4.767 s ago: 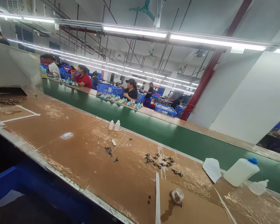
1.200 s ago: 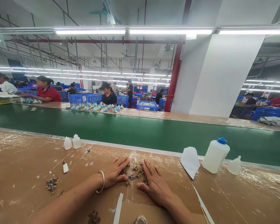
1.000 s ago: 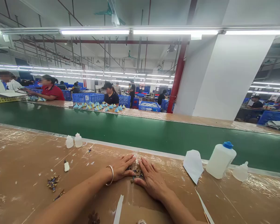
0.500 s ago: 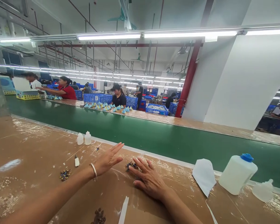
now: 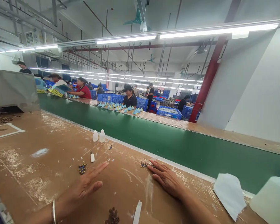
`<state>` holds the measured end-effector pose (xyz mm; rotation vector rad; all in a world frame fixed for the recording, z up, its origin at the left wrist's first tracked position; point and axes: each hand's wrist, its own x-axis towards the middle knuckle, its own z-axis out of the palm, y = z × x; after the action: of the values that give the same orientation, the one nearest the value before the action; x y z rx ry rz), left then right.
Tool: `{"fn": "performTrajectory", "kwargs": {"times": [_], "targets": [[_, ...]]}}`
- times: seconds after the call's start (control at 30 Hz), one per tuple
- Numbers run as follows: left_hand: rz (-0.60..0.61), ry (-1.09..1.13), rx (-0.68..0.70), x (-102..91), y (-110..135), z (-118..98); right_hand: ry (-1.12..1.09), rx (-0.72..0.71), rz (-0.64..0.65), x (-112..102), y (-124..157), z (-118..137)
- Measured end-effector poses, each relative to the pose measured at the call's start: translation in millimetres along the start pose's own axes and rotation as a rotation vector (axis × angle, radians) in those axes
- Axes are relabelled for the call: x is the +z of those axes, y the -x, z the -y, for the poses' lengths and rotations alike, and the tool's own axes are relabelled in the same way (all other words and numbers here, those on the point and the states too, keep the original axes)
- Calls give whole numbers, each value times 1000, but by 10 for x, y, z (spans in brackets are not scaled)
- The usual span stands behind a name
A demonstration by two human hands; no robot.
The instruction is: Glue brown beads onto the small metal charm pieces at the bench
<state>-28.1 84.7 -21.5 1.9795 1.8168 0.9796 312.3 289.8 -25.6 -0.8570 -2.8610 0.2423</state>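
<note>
Hands: your left hand [image 5: 86,186] and right hand [image 5: 166,179] lie flat on the worktop [image 5: 49,174], fingers apart, holding nothing.
Parts: small cluster [image 5: 143,164] touching your right fingertips [image 5: 151,167].
Edges: green belt [image 5: 177,146] just beyond.
Nearby: second cluster [image 5: 82,168], two small bottles [image 5: 98,136].

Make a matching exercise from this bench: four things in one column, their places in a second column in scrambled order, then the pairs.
Things:
1. left hand
2. right hand
3. two small white bottles
4. white paper piece

Places:
A. by the edge of the green belt, upright, side by side
B. flat on the bench, fingertips at a heap of small dark parts
C. far right, beside a big white jug
D. open, near another small cluster of parts

Pairs: 1-D, 2-B, 3-A, 4-C
</note>
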Motion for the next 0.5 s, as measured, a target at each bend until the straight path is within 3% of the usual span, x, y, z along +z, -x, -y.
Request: {"fn": "performTrajectory", "kwargs": {"times": [0.33,0.43,0.5], "targets": [[-190,23,-167,-107,143,176,-17,32,-41,40,10,37],[-255,60,-182,-120,196,195,-21,106,-103,-8,84,-37],[-404,34,-193,-126,231,210,-16,186,-156,-51,200,-101]]}}
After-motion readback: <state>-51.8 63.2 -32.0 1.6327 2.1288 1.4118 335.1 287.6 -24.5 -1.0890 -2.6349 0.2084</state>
